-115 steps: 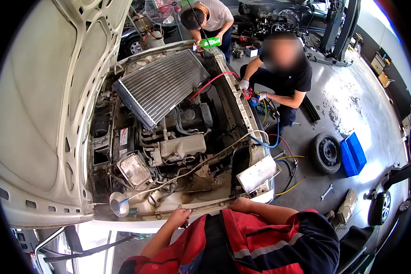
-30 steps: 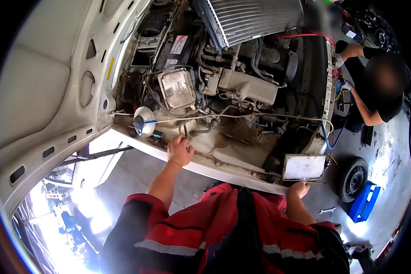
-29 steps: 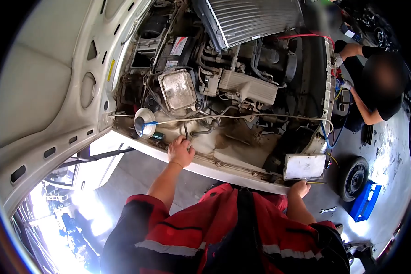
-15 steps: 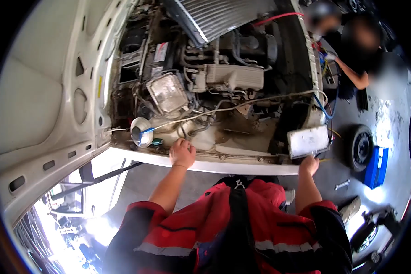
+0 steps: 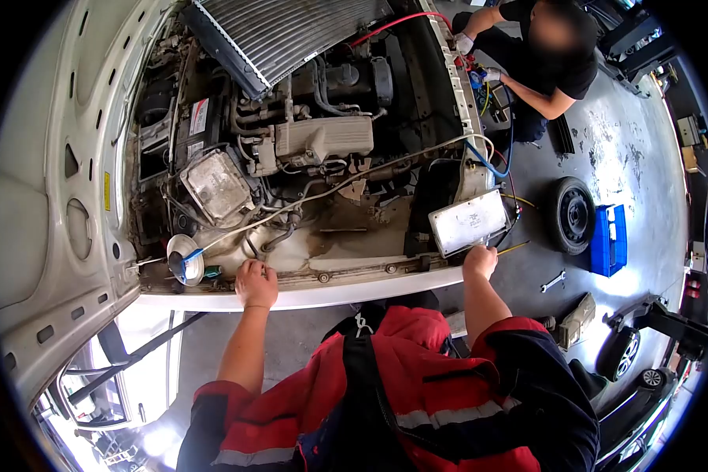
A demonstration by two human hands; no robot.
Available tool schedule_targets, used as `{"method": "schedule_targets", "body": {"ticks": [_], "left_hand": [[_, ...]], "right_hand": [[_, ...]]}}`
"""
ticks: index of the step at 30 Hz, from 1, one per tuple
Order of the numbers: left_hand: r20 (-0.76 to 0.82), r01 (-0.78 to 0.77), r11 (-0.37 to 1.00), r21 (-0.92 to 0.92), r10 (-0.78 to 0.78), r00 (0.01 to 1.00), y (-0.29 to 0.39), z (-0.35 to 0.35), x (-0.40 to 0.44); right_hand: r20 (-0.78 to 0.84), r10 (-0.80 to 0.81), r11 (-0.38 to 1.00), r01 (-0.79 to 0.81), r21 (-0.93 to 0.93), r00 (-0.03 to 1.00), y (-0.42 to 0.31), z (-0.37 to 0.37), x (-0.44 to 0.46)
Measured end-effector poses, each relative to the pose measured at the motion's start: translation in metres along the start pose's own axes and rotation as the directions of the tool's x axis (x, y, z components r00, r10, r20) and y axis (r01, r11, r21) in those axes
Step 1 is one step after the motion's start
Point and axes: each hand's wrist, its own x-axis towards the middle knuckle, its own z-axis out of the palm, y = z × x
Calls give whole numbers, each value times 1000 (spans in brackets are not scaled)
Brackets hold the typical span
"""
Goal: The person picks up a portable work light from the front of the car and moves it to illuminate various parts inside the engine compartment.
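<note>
My left hand [image 5: 257, 284] rests on the inner edge of the white fender [image 5: 346, 290], its bent fingers slightly apart and holding nothing I can see. Just left of it are a teal-handled tool [image 5: 212, 271] and a round pale dish-like part [image 5: 182, 252] with a blue strip on it. My right hand [image 5: 480, 262] is closed at the lower edge of a white rectangular piece [image 5: 472, 223] at the corner of the engine bay; its fingertips are partly hidden. A beige hose [image 5: 334, 189] stretches across the bay above both hands.
A radiator [image 5: 291, 31] lies over the engine [image 5: 322, 140]. The raised hood [image 5: 39, 173] stands on the left. A co-worker [image 5: 554, 63] crouches at upper right, gloved hands near coloured hoses. On the floor are a wheel [image 5: 570, 215], a blue crate [image 5: 610, 240] and a wrench [image 5: 553, 281].
My view has swung right, so the engine bay sits further left and more of the floor and co-worker shows. Both hands stay at about the same spots on the vehicle.
</note>
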Motion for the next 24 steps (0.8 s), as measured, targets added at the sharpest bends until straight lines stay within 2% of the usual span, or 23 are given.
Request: {"method": "schedule_targets", "body": {"ticks": [2,5,10,24], "left_hand": [[-9,-4,1000,-10,4,1000,0,-1,3],[-4,-2,1000,-20,2,1000,-1,-3,-1],[-49,-37,999,-5,36,998,0,-4,1],[33,6,1000,25,-7,999,0,-8,-1]], "right_hand": [[16,-48,996,49,-70,999,9,9,8],[-1,28,999,-28,46,1000,-1,0,-1],[-5,19,999,-19,29,1000,-4,-4,-5],[-6,12,999,-11,48,1000,5,3,5]]}}
